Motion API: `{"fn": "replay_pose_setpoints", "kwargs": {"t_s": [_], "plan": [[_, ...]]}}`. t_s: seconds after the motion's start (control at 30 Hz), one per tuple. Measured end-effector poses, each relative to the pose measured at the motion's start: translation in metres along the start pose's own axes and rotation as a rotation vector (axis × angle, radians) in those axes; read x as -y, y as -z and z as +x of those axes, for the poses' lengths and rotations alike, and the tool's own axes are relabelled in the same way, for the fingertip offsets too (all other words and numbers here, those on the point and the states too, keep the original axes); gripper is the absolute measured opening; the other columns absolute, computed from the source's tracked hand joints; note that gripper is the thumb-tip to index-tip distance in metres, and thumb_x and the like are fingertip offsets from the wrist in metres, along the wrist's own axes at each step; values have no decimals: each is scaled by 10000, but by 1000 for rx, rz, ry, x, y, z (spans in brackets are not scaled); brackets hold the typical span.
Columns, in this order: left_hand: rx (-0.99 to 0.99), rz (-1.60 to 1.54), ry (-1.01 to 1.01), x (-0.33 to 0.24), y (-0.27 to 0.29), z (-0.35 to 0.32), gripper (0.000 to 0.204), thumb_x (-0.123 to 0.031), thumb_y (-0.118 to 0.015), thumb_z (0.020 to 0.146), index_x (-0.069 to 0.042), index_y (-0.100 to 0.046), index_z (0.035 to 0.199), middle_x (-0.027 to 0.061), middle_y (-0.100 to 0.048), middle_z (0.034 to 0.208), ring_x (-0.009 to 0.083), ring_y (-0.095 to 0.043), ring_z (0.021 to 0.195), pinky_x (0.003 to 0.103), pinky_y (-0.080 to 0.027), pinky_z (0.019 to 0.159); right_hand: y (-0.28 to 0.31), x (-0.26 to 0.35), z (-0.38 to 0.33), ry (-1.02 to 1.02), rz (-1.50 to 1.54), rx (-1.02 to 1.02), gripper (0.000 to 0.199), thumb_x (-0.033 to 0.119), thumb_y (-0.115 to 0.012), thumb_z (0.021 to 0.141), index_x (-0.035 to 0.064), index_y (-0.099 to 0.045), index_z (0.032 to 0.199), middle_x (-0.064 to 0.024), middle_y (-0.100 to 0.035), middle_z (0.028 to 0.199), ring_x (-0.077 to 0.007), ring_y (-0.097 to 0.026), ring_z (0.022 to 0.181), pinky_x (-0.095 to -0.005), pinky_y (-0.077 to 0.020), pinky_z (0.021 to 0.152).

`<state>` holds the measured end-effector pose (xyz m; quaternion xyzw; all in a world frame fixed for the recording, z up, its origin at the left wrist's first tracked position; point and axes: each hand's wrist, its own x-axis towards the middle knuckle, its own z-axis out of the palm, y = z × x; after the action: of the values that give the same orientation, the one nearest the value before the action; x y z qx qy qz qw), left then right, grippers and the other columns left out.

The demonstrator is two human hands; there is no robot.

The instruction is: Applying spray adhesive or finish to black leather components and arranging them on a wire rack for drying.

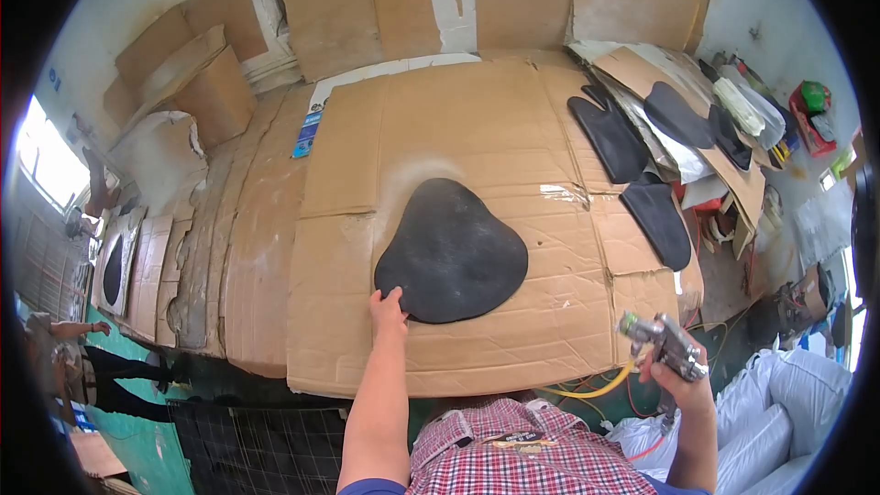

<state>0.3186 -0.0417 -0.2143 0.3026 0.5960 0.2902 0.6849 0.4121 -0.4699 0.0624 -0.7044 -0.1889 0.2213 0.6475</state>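
A flat black pad [451, 247] with three rounded lobes lies on the cardboard-covered table [339, 312] in front of me. Its dark surface carries a faint whitish haze. At its near left edge, my left hand [389, 312] pinches the rim between thumb and fingers. Off the table's right front corner, my right hand [683, 383] is wrapped round a metal spray gun [674, 348], held well apart from the pad. A yellow hose [596, 393] runs close below the gun; where it joins is not clear.
Black mitten-shaped pieces [612, 142] lie along the table's right side, beside stacked cardboard [733, 179]. White sacks [779, 403] fill the lower right. A cardboard box [211, 92] stands at the back left. Another person's arm [78, 328] shows at far left.
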Motion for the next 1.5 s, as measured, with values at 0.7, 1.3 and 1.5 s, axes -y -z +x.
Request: {"fn": "replay_pose_setpoints", "kwargs": {"t_s": [0.7,1.3,1.5], "plan": [[1053,-863,-374,-196,2,-156,484,70,-480,814,-72,-446,1275,94,-565,1161,237,-577,1048,396,-497,892,-62,-46,28,-211,34,324,483,73,-684,711,-40,-511,1147,-101,-625,836,-192,-628,755,-319,-512,719],[-97,-1009,-724,-31,443,-269,590,77,-529,779,-124,-415,1322,97,-508,1257,271,-506,1159,444,-418,993,-230,14,-25,-202,-225,1119,540,-3,-644,727,-18,-468,1238,-101,-613,886,-185,-625,790,-320,-520,742],[-580,-981,-741,116,539,-330,619,99,-529,757,-91,-389,1329,89,-470,1316,272,-459,1215,441,-355,1049,-268,13,-59,-202,-411,1257,557,-34,-677,713,17,-495,1237,-44,-619,861,-109,-596,788,-256,-503,697]]}}
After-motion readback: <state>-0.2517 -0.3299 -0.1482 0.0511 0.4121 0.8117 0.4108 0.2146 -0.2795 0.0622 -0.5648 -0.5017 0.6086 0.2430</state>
